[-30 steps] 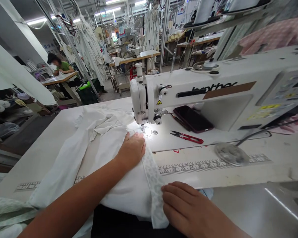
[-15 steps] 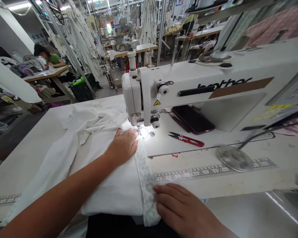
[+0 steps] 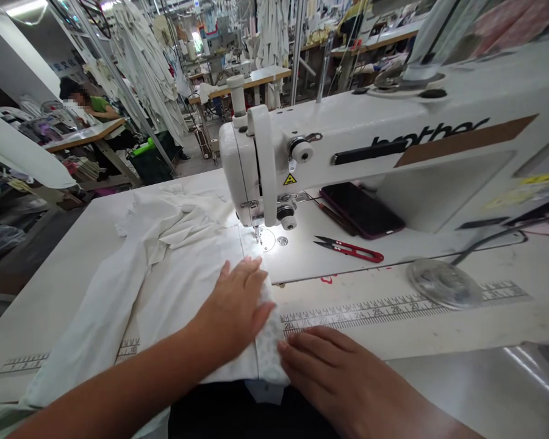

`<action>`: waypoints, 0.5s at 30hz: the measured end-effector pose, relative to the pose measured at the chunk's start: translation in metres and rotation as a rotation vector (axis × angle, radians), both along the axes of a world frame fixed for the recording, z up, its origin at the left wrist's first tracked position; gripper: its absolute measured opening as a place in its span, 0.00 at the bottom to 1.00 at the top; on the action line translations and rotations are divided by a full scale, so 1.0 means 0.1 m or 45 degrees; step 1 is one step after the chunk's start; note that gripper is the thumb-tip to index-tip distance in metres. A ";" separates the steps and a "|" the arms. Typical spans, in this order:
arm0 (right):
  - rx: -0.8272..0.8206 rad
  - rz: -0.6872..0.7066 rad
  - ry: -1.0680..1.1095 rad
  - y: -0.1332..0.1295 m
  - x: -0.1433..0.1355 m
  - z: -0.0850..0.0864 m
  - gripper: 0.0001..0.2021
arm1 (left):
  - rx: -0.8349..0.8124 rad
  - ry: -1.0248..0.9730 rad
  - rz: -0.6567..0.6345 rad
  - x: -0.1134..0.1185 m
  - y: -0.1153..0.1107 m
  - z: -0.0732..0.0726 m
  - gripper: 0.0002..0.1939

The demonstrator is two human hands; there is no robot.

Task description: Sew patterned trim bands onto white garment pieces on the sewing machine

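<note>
White cloth [image 3: 187, 286] lies on the table and runs up to the needle of a sewing machine [image 3: 256, 171]. A pale patterned band [image 3: 269, 347] forms its right edge. My left hand [image 3: 235, 305] rests flat on the cloth just in front of the presser foot [image 3: 257, 235], fingers spread and thumb out over the band. At the near end of the band is my right hand [image 3: 329, 372], its fingers together and curled at the band's edge. The thumb of that hand is hidden. The lamp under the machine head lights the needle area.
Right of the needle lie red thread snips [image 3: 350, 249], a dark phone [image 3: 363, 210] and a thin dark tool [image 3: 338, 218]. A clear round disc [image 3: 443, 283] sits on the printed ruler [image 3: 370, 314] along the front. Another person [image 3: 89, 103] sits at a table far left.
My left hand has slid back toward me, away from the needle, and its fingers have spread. The near cloth edge sits slightly farther forward. My right hand stays at the band's edge.
</note>
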State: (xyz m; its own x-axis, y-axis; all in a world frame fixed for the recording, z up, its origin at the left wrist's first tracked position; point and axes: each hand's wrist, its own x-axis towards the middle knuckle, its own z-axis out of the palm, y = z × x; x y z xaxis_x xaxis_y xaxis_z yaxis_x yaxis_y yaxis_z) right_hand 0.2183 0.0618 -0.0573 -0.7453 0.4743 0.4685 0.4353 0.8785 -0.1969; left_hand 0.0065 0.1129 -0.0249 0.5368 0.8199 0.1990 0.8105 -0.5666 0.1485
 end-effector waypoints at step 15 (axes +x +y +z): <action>-0.205 0.103 -0.276 -0.03 0.14 0.12 0.22 | 0.066 -0.010 -0.314 -0.11 -0.48 -0.12 0.20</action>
